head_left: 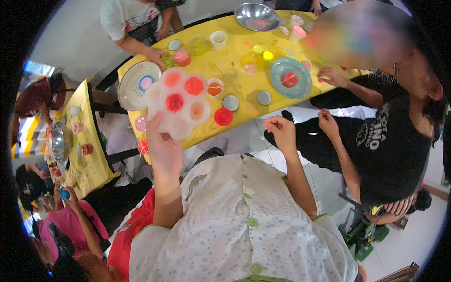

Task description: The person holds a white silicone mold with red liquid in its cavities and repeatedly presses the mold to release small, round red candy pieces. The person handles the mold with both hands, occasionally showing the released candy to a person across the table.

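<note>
My left hand (165, 152) grips the lower edge of a translucent white mold (165, 123), raised above the near edge of the table. Several round cavities show in the mold; some hold red or orange-pink stuff, others look pale. My right hand (283, 134) is lifted off to the right, past the table edge, its fingers curled and pinched together. Whether anything sits between those fingertips is too small to tell. Just beyond the mold stands a small cup (215, 89) of orange liquid with a stick across it. A red round piece (223, 116) lies by the mold's right side.
The yellow-covered table (188, 38) carries a white dish (126, 89), a blue patterned plate (279, 83), a metal bowl (257, 18), jars, lids and cups. A person in black (394, 141) stands close on my right; another reaches in from the far left. A second table (91, 155) is at left.
</note>
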The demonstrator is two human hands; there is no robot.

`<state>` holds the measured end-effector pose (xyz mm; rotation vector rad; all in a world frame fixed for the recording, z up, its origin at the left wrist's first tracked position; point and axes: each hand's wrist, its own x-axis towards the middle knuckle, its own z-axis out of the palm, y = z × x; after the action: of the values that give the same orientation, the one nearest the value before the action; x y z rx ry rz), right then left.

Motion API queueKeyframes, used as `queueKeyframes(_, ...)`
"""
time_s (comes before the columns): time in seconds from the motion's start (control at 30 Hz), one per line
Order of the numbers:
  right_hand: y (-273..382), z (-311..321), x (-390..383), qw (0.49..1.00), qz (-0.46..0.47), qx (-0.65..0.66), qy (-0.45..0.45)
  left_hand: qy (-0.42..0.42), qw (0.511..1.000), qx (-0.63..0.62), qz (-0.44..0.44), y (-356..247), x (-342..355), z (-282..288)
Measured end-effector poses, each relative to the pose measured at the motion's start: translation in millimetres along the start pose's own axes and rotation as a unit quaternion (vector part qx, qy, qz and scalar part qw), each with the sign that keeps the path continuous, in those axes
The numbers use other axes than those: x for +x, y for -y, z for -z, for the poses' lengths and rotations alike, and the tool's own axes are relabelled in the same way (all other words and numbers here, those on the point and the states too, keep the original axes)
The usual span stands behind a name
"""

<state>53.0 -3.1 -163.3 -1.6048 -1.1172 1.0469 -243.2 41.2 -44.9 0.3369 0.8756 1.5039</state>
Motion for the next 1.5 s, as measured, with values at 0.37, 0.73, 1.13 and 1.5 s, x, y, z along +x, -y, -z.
queueKeyframes(0.37, -99, -62, 103, 0.992, -0.008, -0.112, -0.063, -0.061, 0.997, 0.041, -0.02, -33, -3, 48)
queueKeyframes(0.73, -173, -35, 169, 0.988, -0.081, -0.127, -0.045, -0.072, 0.996, 0.046, 0.009, -30, 2, 50)
queueKeyframes(1.13, -145, -45, 188, 0.987, -0.131, -0.079, -0.057, -0.051, 0.998, 0.034, 0.033, -25, 3, 53)
queueKeyframes(1.5, -64, -62, 102, 0.998, -0.034, -0.007, -0.047, 0.031, 0.995, 0.078, 0.045, -17, 1, 26)
